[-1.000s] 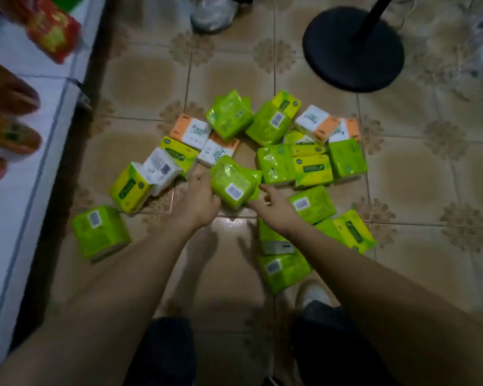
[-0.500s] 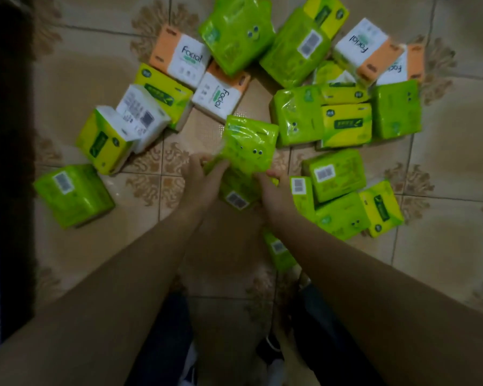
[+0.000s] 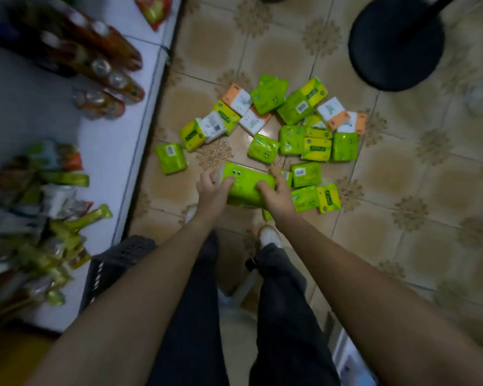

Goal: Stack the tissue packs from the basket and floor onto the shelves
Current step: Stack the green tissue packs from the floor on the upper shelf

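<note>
Tissue packs (image 3: pixel 292 122), green, yellow and orange-and-white, lie scattered on the tiled floor (image 3: pixel 402 176) beside a white shelf (image 3: pixel 109 151). 1 green tissue pack (image 3: pixel 246 185) with printed eyes is held between both hands above the tiles. The left hand (image 3: pixel 212 192) clasps its left end, fingers (image 3: pixel 207 178) curled over the far edge and thumb on top. The right hand (image 3: pixel 278 197) clasps the right end the same way. Whether more packs sit underneath, I cannot tell. A black basket (image 3: pixel 117 260) stands by the person's left leg; bottles (image 3: pixel 106 71) lie blurred on the shelf.
</note>
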A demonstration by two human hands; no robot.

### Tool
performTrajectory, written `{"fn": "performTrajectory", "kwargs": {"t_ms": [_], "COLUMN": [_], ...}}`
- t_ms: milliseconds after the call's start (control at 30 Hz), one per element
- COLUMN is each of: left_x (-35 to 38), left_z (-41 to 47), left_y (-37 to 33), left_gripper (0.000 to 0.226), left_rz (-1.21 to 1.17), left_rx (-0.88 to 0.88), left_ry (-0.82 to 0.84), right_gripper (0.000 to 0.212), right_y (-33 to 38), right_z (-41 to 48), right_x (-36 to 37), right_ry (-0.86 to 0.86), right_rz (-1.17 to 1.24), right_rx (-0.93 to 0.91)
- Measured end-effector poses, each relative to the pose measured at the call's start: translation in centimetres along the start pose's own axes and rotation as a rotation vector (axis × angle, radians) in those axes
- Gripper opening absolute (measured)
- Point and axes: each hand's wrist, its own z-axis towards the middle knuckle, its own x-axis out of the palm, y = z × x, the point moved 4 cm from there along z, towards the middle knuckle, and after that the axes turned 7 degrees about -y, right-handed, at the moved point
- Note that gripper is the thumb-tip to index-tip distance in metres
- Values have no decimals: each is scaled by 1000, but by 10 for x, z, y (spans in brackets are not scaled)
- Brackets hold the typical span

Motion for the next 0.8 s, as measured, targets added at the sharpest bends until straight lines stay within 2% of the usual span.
{"fn": "performTrajectory", "kwargs": {"t_ms": [33, 100, 233, 367, 433, 533, 700, 800], "left_x": [-12, -37, -85, -135, -168, -221, -304, -345], "left_z": [-17, -56, -143, -205, -229, -255, -307, -334], "left_y": [-10, -38, -88, -110, -124, -136, -147, -139], "left_gripper": [94, 91, 61, 73, 63, 59, 57, 54], "left_rz": [-22, -46, -209, -387, -432, -456, -653, -653], "left_rx": [27, 104, 217, 276, 346, 452, 607, 665], "left_ry": [-11, -50, -204, -405, -486, -588, -742, -859], "right_gripper": [50, 44, 40, 39, 39, 50, 39, 37], "right_y": [18, 55, 126, 191, 216, 244, 277, 285], "right_z": [-20, -57, -134, -206, -242, -295, -369, -411], "right_x": [-5, -16, -32, -27, -16, 7, 53, 78], "right_ry": [30, 72, 187, 328, 417, 515, 642, 702], "right_rz": [-33, -81, -113, -176, -164, -166, -112, -116], "right_rx": [-56, -159, -345, -580, -680, -795, -1007, -1106]}}
